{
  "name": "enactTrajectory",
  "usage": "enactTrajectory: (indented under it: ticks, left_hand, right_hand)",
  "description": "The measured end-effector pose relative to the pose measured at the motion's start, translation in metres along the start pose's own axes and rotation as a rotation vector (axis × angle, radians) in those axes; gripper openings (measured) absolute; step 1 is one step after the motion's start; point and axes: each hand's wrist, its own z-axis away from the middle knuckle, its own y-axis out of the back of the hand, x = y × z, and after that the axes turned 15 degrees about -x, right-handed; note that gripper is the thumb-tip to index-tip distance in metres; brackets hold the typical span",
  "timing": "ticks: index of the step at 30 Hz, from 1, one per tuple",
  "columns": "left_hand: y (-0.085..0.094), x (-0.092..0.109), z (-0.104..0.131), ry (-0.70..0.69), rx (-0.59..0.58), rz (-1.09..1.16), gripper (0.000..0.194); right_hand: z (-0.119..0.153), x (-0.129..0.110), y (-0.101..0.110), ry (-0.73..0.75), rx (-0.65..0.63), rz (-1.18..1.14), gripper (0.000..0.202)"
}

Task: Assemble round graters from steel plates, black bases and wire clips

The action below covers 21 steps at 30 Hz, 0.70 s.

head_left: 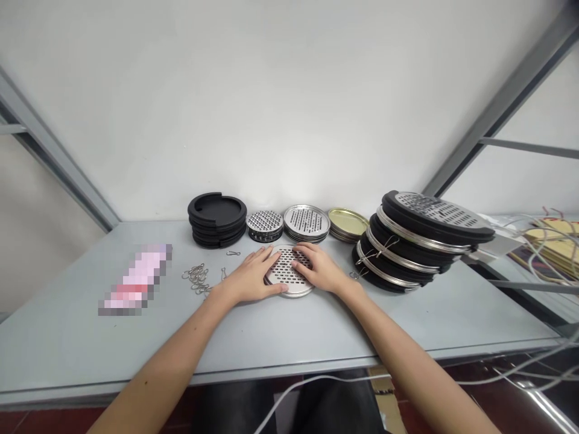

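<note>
A round perforated metal disc (289, 272) lies flat on the grey table (271, 331) in front of me. My left hand (253, 276) rests on its left edge with the fingers spread over the holes. My right hand (319, 268) presses on its right side, fingers pointing left. Both hands touch the disc from above; it stays on the table. A small pile of wire clips (196, 277) lies just left of my left hand.
Along the wall stand a stack of black rings (217, 218), small perforated discs (265, 224), larger perforated discs (306, 222) and gold lids (347, 223). A leaning stack of assembled black-and-metal units (414, 241) sits right. A blurred pink item (136, 280) lies left; cables run at the right.
</note>
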Motion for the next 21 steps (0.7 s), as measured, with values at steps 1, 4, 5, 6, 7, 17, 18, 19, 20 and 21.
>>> enactTrajectory:
  ticks: [1,4,5,6,7,17,18,19,20,21]
  left_hand:
    - [0.0,0.001,-0.001,-0.002,0.005,-0.002,0.089]
    - [-0.002,0.005,-0.002,-0.013,0.049,-0.023,0.091]
    - [-0.003,0.006,-0.002,-0.018,0.05,-0.032,0.09]
    - [-0.004,0.008,-0.003,-0.021,0.04,-0.042,0.088]
    - [-0.005,0.009,-0.003,-0.02,0.024,-0.049,0.085]
    - [-0.008,0.006,-0.003,-0.087,-0.002,-0.064,0.085]
    - [-0.002,0.005,-0.001,-0.092,0.071,-0.054,0.078]
    - [0.005,0.004,0.002,-0.108,0.157,-0.053,0.069]
    - [0.013,0.003,0.005,-0.119,0.252,-0.052,0.06]
    - [0.023,0.001,0.01,-0.12,0.357,-0.048,0.052]
  right_hand:
    - [0.0,0.001,-0.001,-0.003,-0.011,-0.002,0.038]
    - [0.0,0.002,-0.001,-0.024,-0.001,0.017,0.035]
    - [0.0,0.002,0.0,-0.027,0.01,0.029,0.034]
    - [0.0,0.001,0.0,-0.028,0.021,0.041,0.033]
    - [0.0,-0.001,0.0,-0.027,0.032,0.047,0.032]
    - [0.0,-0.002,-0.008,0.009,0.02,-0.071,0.033]
    - [0.0,-0.001,-0.008,0.005,0.016,-0.079,0.034]
    - [0.0,-0.001,-0.007,0.002,0.012,-0.084,0.034]
    - [0.0,0.0,-0.006,0.001,0.006,-0.085,0.034]
    - [-0.001,0.0,-0.006,0.004,0.002,-0.086,0.033]
